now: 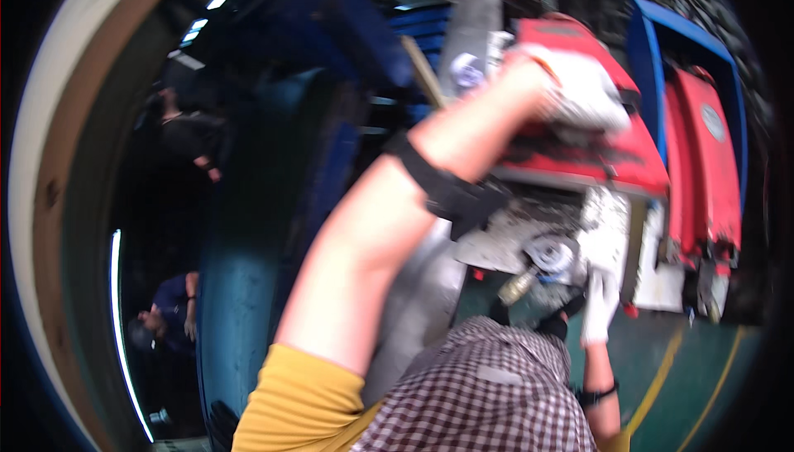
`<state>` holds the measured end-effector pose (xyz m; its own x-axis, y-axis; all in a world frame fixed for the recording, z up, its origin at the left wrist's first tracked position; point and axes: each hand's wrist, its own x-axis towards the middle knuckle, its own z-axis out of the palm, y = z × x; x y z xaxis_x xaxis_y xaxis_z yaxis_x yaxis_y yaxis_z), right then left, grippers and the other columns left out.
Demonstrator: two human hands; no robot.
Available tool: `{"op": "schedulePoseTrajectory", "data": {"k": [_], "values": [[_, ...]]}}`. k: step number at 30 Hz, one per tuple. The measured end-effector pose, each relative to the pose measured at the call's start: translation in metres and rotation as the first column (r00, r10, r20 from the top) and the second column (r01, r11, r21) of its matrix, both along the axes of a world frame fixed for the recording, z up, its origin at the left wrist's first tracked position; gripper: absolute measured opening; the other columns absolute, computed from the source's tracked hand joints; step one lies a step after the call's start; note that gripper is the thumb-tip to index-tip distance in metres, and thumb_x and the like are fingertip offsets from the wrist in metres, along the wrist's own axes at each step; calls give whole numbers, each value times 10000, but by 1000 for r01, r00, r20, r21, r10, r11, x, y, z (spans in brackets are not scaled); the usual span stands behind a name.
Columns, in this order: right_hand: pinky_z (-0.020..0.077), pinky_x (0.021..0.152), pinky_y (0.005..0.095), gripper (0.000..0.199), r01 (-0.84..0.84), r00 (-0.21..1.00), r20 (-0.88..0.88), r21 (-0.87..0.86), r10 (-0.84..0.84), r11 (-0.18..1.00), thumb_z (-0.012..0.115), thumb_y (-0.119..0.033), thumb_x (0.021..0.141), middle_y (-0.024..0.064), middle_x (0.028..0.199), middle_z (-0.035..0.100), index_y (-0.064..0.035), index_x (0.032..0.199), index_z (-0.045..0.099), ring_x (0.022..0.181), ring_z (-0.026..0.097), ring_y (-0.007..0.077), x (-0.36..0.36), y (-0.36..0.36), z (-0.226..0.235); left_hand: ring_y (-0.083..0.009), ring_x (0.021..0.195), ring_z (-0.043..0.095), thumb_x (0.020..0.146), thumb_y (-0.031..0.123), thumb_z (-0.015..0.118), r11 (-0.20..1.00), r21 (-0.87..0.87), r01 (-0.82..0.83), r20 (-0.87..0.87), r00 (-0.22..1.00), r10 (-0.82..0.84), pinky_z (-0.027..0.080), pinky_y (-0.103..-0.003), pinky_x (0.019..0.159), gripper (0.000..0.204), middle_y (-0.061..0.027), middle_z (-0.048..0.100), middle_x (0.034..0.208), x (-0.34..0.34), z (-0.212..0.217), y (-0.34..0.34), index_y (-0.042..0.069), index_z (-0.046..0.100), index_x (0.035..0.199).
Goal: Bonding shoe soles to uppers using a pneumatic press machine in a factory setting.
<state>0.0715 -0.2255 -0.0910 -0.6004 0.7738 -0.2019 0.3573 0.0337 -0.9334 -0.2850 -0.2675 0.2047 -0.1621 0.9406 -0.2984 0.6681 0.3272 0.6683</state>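
Observation:
My left arm, with a black strap, reaches across to a large red metal piece (633,150). My left hand (583,92), in a white glove, lies over its upper part; motion smears its fingers. Lower down is my right hand (601,274), also in a white glove, close beside a round metal thing (550,253) with a spiral-looking face. A short yellowish handle-like piece (517,286) sticks out near that round thing. I cannot make out whether my right fingers grip it. Under the red piece shows a worn, pale surface (496,241).
At the right, a blue bin (643,63) holds more red metal pieces (703,154). A grey cylinder (475,30) and a wooden stick (423,71) stand behind my left forearm. Two people (169,311) (194,133) are off to the left. Yellow lines (657,377) mark the green floor.

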Motion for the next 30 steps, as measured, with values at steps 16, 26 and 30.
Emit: {"op": "schedulePoseTrajectory", "data": {"k": [16,26,30], "values": [[603,962,576,442,-502,862,-492,-861,122,78,615,-316,1080,167,1248,702,-50,1429,557,1168,705,338,-59,-66,-22,-392,950,763,905,458,652,998,-47,-43,-272,962,28,587,-517,871,387,-196,779,980,90,-180,-19,112,791,1012],[573,982,600,485,-469,876,-468,-883,115,-17,621,-352,1065,180,1127,728,-33,1429,585,1069,704,376,-58,-59,-20,-402,876,757,913,484,660,998,-31,-55,-275,960,45,588,-532,813,394,-193,763,891,93,-201,-20,111,780,956],[589,796,488,468,-421,896,-409,-906,173,36,627,-391,1064,147,920,700,-25,1355,628,852,692,330,-30,-36,-19,-409,868,752,914,488,666,998,-30,-61,-270,961,50,587,-533,808,395,-197,756,878,94,-197,-20,110,776,947]]}}
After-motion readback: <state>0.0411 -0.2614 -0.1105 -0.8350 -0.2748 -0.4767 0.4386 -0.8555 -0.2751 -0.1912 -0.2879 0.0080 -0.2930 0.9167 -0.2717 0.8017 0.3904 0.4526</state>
